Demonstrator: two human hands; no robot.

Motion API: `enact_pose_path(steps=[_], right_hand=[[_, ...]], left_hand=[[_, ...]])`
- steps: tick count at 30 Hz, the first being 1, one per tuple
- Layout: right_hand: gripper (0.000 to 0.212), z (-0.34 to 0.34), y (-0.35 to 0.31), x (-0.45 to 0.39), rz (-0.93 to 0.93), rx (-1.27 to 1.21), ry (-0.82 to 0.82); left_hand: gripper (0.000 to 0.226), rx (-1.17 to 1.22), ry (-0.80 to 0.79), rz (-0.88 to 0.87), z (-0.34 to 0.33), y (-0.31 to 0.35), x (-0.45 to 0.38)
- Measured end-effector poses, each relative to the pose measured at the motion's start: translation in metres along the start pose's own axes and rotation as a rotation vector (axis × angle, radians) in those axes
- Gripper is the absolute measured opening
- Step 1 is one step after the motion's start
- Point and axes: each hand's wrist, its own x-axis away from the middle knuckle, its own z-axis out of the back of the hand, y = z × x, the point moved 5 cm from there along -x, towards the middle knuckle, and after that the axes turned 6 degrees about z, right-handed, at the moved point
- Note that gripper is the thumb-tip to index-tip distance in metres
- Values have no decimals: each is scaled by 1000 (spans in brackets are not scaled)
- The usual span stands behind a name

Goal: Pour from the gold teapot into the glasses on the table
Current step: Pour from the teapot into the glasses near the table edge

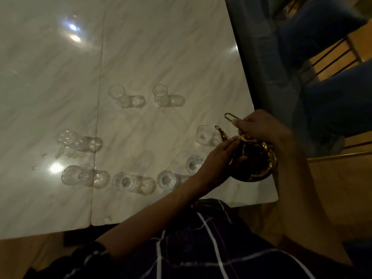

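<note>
At the near right corner of the pale, glossy marble-patterned table (141, 47), the shiny round-bellied gold teapot (255, 164) sits low, at or just above the surface; contact with the tabletop cannot be told. Its curved spout (221, 132) points toward the closest small clear cut-glass tumbler (204, 134), the tip just beside that rim. The right hand (259, 127) is closed around the thin gold wire handle (231, 116) above the pot, fingers wrapped together on it. The left hand (219, 156) lies against the pot's side and lid, fingers extended and close together, pressing rather than gripping, probably to steady the lid. Eight tumblers stand in a loose ring: two at the far side (117, 93) (160, 92), two on the left (66, 136) (72, 175), two along the near edge (123, 181) (166, 179), one near the left wrist (194, 163), and the one at the spout. No stream shows, and in the dim light the glasses all look clear, so whether any holds liquid cannot be told. A few droplets (43, 156) glint on the table at the left. By my reading, pouring is about to start at the tumbler by the spout, with most or all of the ring left to fill.
</note>
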Motion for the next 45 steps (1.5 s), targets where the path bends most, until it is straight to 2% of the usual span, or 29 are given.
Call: enact_pose_path(steps=[45], right_hand=[[39,4,3,4,9,-30,13]], left_hand=[[54,5,7,-35,-1,4,-2]])
